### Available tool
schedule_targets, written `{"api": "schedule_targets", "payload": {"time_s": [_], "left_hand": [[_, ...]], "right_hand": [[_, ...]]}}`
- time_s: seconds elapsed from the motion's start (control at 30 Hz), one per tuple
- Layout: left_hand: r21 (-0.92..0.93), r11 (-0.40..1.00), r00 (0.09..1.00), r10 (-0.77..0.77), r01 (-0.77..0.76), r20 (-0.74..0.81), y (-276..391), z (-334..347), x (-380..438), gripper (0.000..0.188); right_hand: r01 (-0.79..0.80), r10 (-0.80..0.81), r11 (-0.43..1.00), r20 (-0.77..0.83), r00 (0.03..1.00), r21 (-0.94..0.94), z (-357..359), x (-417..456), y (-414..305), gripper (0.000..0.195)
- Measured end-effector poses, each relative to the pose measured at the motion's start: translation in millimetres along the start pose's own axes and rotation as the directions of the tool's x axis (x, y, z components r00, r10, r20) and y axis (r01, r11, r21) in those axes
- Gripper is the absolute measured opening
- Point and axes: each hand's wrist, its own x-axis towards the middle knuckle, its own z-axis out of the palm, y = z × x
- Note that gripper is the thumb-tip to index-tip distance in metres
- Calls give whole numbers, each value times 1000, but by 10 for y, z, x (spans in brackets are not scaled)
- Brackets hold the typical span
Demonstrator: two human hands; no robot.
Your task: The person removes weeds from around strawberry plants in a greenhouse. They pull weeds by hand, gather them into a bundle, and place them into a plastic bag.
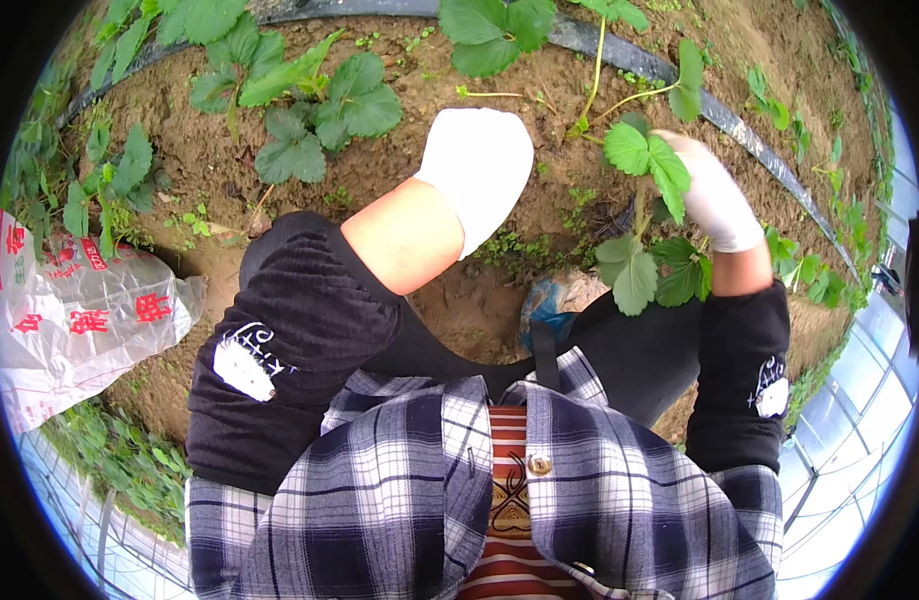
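My left hand (478, 172), in a white glove, is over the bare soil of a planted bed, its fingers hidden beneath the back of the hand. My right hand (703, 184), also white-gloved, reaches in behind the leaves of a strawberry plant (647, 159) at the right; its fingertips are partly covered by the leaves, so any grip there is hidden. Between the hands, thin stalks rise from the crown (577, 129) of that plant. More strawberry leaves (633, 277) hang below, near my right wrist.
A black drip-irrigation hose (759, 154) curves across the bed beyond both hands. Further strawberry plants (358, 101) grow at the upper left. A clear plastic bag with red print (92, 315) lies at the left. A blue and clear plastic item (547, 307) lies by my knee.
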Motion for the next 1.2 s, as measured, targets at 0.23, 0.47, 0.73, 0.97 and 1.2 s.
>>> {"api": "schedule_targets", "payload": {"time_s": [0.23,0.47,0.73,0.97,1.2], "left_hand": [[52,997,998,-55,55,2,26,-20,8,11],[78,996,999,-35,35,-1,-1,3,-12,11],[-28,1000,995,17,-14,95,-95,-80,-53,17],[-898,234,898,-338,372,283,-354,-749,91,23],[-577,763,956,-246,292,158,-222,-761,344,26]], "right_hand": [[-46,284,835,-358,890,548,-660,-184,-12,26],[36,171,888,-403,899,459,-447,-94,105,25],[94,45,922,-347,937,375,-366,36,21,26],[181,-172,976,-78,982,122,-152,48,-205,42],[524,-464,841,320,826,-133,422,-42,-108,33]]}}
